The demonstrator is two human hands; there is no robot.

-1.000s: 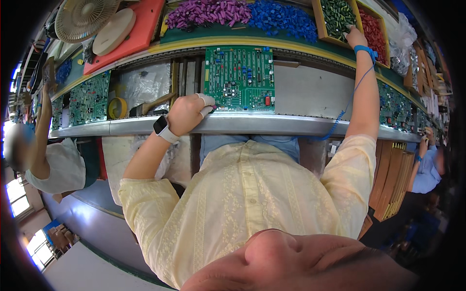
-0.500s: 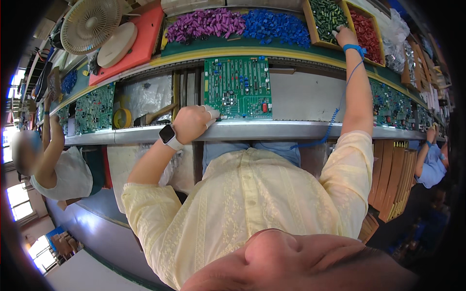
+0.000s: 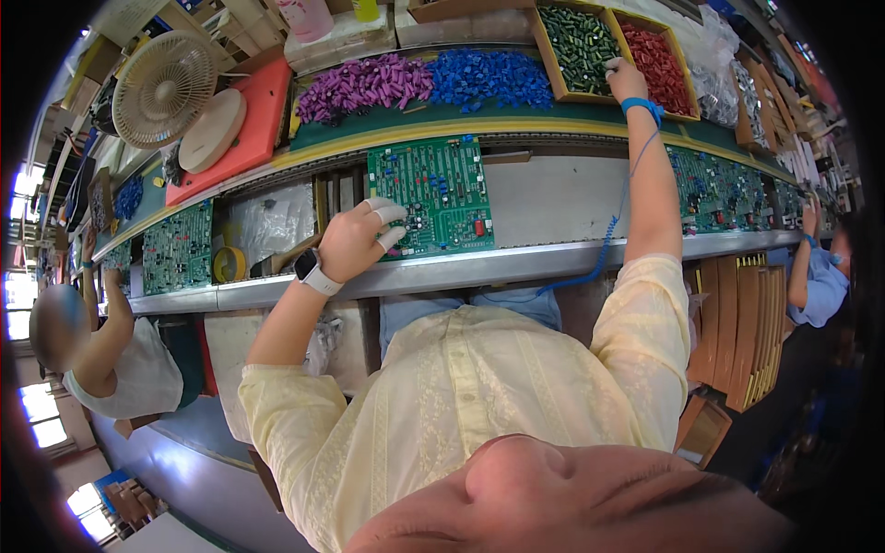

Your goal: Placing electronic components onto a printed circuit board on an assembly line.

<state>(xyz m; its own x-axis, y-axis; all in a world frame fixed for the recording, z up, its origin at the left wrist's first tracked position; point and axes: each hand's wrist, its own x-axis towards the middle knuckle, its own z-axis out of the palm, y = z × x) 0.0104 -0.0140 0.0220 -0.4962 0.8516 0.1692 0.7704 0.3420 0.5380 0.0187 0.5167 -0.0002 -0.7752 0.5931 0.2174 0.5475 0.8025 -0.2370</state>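
Note:
A green circuit board (image 3: 442,198) set with small parts lies on the rail in front of me. Over its near left part is my left hand (image 3: 355,241), white finger covers on the fingertips, thumb and fingers apart. Nothing shows between them. My right hand (image 3: 629,83), wearing a blue wrist strap (image 3: 643,108) with a coiled cord, reaches to the near right corner of a yellow-edged box of green parts (image 3: 579,51). Its fingers are drawn together; whatever they hold is too small to make out. Beside it is a box of red parts (image 3: 656,72).
Purple parts (image 3: 364,88) and blue parts (image 3: 489,78) lie heaped on the shelf beyond the rail. A fan (image 3: 166,88) stands at far left by a red board (image 3: 249,120). More circuit boards (image 3: 177,249) sit along the line. People work at both sides.
My left hand has moved from the board's near left corner up over its parts, and its fingers have spread. The right hand stays at the green parts. The whole view has shifted slightly.

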